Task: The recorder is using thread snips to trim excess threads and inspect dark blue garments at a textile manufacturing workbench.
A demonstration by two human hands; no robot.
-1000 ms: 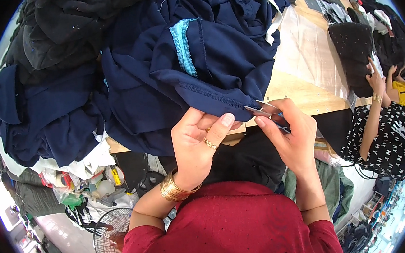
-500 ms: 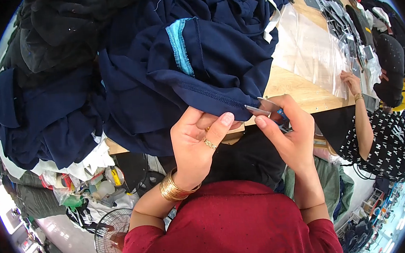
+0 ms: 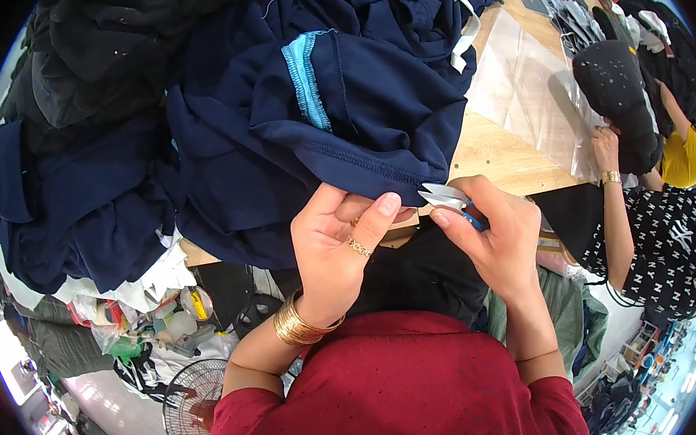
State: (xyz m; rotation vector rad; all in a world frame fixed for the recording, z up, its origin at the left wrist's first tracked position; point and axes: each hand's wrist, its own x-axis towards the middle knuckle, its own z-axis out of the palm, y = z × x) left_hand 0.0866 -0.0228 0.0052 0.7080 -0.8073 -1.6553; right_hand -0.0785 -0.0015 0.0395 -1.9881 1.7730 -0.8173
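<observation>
A navy blue garment (image 3: 237,153) with a light blue strip (image 3: 305,82) on it lies heaped in front of me. My left hand (image 3: 338,243) pinches its stitched hem between thumb and fingers. In my right hand (image 3: 492,235) is a small pair of thread snips (image 3: 443,196) with blue handles. The blades point left at the end of the hem, close together. Whether a thread lies between them is too small to tell.
Black garments (image 3: 98,53) are piled at the far left. On the wooden table (image 3: 482,154) lies a clear plastic bag (image 3: 533,80). To the right, a co-worker's hand (image 3: 606,148) touches a dark folded garment (image 3: 616,106). A fan (image 3: 195,409) stands low at the left.
The snips' blades have come closer together and turned slightly. My left hand keeps its grip on the hem. At the right, a co-worker has brought a dark folded garment nearer to the bag.
</observation>
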